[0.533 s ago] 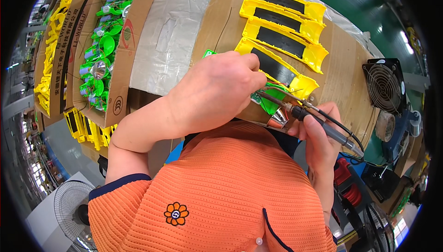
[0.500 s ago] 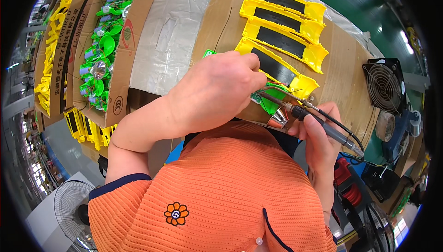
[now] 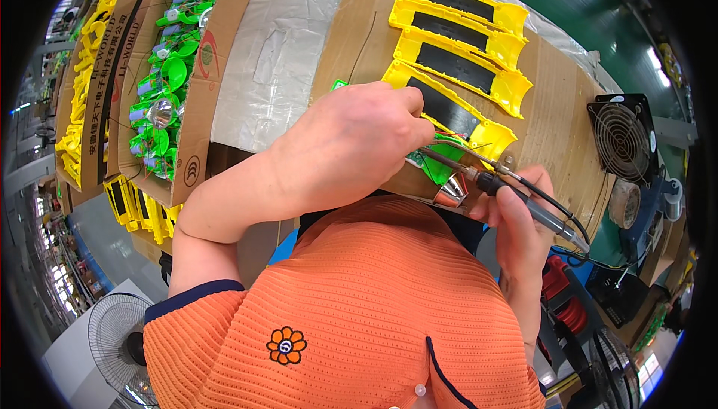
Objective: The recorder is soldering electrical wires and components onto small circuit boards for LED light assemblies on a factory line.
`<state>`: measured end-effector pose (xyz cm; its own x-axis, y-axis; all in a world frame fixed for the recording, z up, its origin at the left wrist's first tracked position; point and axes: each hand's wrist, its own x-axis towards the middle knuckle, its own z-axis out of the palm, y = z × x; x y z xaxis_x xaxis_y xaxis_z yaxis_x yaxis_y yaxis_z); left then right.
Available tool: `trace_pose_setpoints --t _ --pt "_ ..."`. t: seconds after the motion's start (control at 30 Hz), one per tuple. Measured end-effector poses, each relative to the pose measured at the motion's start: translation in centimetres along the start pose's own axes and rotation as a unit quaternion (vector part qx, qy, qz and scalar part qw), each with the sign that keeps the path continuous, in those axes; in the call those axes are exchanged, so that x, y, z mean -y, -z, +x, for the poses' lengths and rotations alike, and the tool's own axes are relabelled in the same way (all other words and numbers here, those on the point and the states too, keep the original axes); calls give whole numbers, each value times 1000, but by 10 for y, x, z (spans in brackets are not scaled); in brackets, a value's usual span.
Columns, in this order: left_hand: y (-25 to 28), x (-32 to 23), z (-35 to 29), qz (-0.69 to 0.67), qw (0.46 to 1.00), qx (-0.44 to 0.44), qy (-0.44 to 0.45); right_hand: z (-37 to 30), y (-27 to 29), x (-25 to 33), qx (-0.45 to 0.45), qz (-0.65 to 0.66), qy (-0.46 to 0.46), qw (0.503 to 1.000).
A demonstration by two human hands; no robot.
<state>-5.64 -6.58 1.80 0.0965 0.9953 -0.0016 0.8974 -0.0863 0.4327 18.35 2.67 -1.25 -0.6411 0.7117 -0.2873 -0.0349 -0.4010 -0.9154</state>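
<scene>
My right hand (image 3: 520,218) grips a soldering iron (image 3: 532,212), with a thin metal tube and black cable along its side. The iron's tip points left, toward the fingers of my left hand (image 3: 366,139). That hand is closed, knuckles up, and hides what its fingertips pinch. Beneath it lies a green lamp part (image 3: 437,169) with thin wires and a shiny cone reflector (image 3: 452,190) at its right end. A corner of a green piece (image 3: 339,85) shows beyond the left hand. Just past the fingers lies a yellow shell (image 3: 490,136) with a dark panel.
Several more yellow shells (image 3: 512,87) lie in a row on the cardboard sheet (image 3: 565,128). At left stand a carton (image 3: 198,95) of green lamp parts and another carton (image 3: 97,102) of yellow parts. A small black fan (image 3: 622,139) stands at right.
The soldering iron and my right hand have shifted very slightly. My left hand stays in nearly the same place over the green lamp part.
</scene>
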Motion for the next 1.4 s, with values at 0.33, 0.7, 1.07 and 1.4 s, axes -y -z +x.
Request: trace_pose_setpoints --t 0.33,0.7,1.07,1.4 --pt "1 -1 -1 2 1000 9 0 -9 30 4 -53 64 95 992" --pt "3 -6 0 14 1000 8 13 -7 9 -1 -6 23 43 999" --pt "2 -5 -1 -13 1000 -1 10 3 3 -5 17 5 15 1000" --pt "1 -3 -1 -13 1000 -5 6 2 -2 -2 4 -20 6 1000"
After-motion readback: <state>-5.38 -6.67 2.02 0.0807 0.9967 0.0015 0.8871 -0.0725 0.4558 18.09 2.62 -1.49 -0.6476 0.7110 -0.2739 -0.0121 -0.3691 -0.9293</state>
